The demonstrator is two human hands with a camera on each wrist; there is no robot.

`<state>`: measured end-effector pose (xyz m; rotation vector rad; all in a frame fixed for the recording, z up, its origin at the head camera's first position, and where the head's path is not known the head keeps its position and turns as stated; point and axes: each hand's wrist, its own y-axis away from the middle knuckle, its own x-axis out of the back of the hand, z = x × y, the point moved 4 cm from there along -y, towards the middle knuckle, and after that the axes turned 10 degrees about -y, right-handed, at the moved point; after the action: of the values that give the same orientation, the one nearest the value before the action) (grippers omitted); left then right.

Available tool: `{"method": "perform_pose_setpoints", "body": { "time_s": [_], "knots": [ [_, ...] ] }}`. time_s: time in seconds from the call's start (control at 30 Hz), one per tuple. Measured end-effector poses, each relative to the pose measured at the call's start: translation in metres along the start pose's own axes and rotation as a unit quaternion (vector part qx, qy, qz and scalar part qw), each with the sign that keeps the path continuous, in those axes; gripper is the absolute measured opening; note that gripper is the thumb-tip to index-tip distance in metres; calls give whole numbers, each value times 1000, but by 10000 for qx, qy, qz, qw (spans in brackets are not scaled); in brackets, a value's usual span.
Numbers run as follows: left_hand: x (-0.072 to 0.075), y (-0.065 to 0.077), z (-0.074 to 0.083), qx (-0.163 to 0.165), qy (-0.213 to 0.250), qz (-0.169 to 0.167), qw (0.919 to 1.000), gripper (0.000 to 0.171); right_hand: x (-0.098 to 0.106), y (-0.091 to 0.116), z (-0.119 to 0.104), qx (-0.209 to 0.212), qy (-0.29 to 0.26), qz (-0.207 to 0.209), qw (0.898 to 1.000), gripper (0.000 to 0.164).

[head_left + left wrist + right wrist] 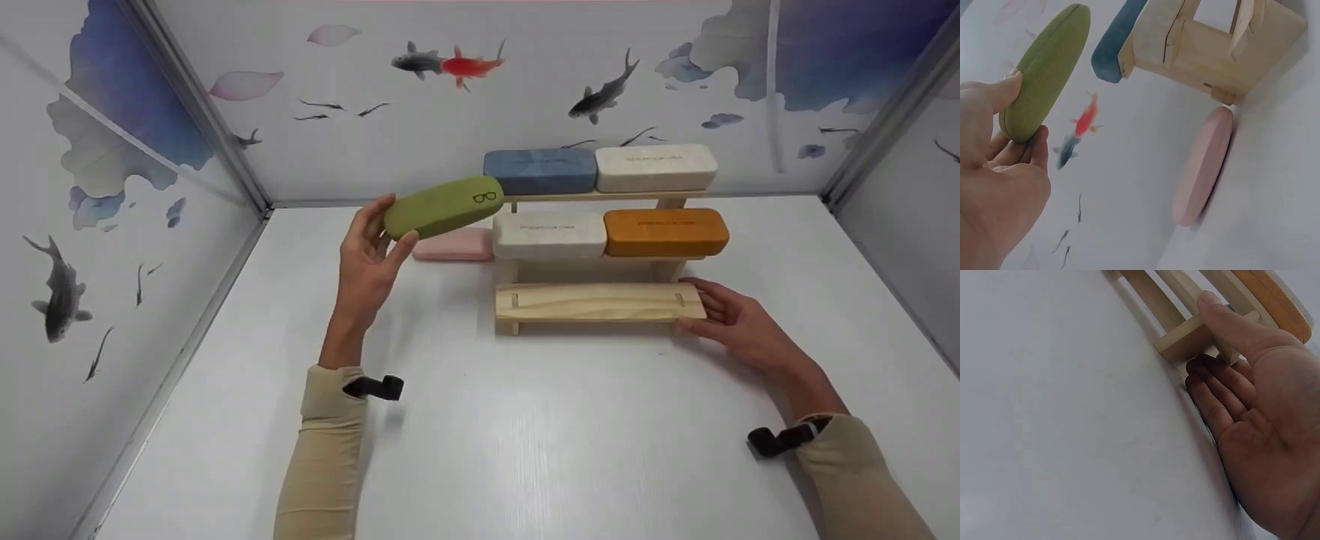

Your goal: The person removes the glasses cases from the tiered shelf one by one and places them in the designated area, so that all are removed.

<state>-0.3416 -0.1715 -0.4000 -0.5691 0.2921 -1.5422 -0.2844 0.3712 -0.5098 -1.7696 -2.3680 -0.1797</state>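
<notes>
You seem mid-carry, left hand (367, 255) pinching the green case (442, 208) aloft near the wooden rack (600, 302), right hand (739, 326) gripping its bottom shelf's end, so the next move likely needs steadiness there.

From here I see white walls (420, 142) painted with fish (602, 95) and bluish leaves (131, 90), grey corner strips (208, 109), and light gleaming on the worktop (540, 450).

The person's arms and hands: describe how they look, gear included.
The sleeves are plain beige fabric. A small black device with a rounded tip sits at each sleeve's end. The left hand and right hand are bare, with no visible rings.
</notes>
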Motion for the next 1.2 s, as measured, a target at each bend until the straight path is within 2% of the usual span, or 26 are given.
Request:
{"method": "perform_pose_setpoints", "body": {
  "time_s": [0.23, 0.67, 1.03, 1.2],
  "knots": [
    [13, 1, -24, 412, 321, 254, 9983, 69, -1, 1, -1, 41, -66, 19, 10000, 80],
    [33, 5, -57, 939, 409, 676, 9924, 73, 0, 1, 0, 53, -95, -23, 9999, 81],
    [46, 11, -82, 1333, 250, 809, 9874, 70, -1, 1, -2, 104, -212, -45, 9997, 79],
    [51, 12, -89, 1377, 135, 840, 9868, 70, -1, 2, -1, 63, -197, -26, 9998, 80]
  ]
}}
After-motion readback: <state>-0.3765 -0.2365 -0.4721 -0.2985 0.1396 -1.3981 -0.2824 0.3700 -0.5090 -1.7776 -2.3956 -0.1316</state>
